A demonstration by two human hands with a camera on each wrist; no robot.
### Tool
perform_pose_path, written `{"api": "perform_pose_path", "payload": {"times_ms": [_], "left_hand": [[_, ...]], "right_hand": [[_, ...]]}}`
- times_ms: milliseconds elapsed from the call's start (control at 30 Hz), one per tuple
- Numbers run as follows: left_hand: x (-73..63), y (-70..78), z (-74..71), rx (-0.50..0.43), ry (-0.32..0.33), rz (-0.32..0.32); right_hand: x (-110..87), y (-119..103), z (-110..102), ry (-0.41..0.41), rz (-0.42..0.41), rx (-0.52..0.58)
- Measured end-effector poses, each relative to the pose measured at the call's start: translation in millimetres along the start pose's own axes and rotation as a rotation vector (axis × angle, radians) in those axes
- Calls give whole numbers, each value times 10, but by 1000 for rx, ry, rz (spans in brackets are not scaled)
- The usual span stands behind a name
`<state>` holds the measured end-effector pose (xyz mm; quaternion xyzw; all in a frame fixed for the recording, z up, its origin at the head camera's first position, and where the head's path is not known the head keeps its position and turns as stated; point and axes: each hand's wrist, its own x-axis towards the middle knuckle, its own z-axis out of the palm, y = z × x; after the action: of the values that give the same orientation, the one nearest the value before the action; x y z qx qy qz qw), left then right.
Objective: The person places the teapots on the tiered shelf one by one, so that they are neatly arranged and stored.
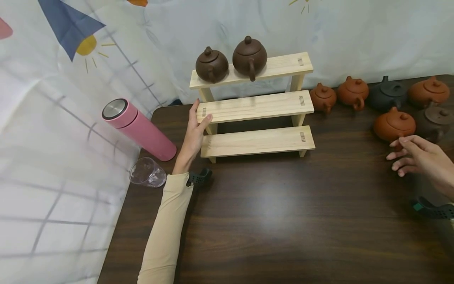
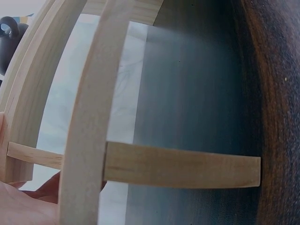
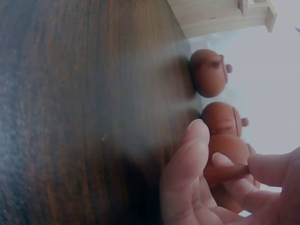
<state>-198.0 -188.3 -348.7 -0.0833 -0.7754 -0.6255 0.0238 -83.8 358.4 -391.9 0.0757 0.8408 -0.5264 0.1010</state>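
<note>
My left hand [image 1: 193,136] grips the left end of a three-step wooden display stand [image 1: 262,105], its thumb over the middle step. On the top step stand two dark brown teapots, a smaller one [image 1: 211,66] and a larger one [image 1: 250,58]. At the right, my right hand [image 1: 423,159] reaches to a reddish-orange teapot [image 1: 394,124]. In the right wrist view its thumb and fingers pinch that teapot's handle [image 3: 227,173]. The teapot's body is partly hidden behind the fingers there.
Beside it are a dark brown teapot [image 1: 434,120], a black teapot [image 1: 386,94] and several reddish teapots [image 1: 428,92] along the back edge. A pink thermos [image 1: 145,132] and a clear glass [image 1: 147,172] stand at the left. White curtain [image 1: 354,35] hangs behind the dark table [image 1: 276,228].
</note>
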Motion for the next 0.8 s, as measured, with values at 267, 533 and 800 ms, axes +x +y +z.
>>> {"api": "perform_pose_path", "payload": {"times_ms": [267, 533, 800], "left_hand": [[-11, -9, -4, 3, -1, 3], [0, -10, 0, -6, 2, 7], [10, -18, -2, -14, 4, 10]], "right_hand": [[2, 105, 8, -17, -55, 89], [-50, 91, 30, -1, -96, 284], [-113, -221, 76, 57, -205, 257]]}}
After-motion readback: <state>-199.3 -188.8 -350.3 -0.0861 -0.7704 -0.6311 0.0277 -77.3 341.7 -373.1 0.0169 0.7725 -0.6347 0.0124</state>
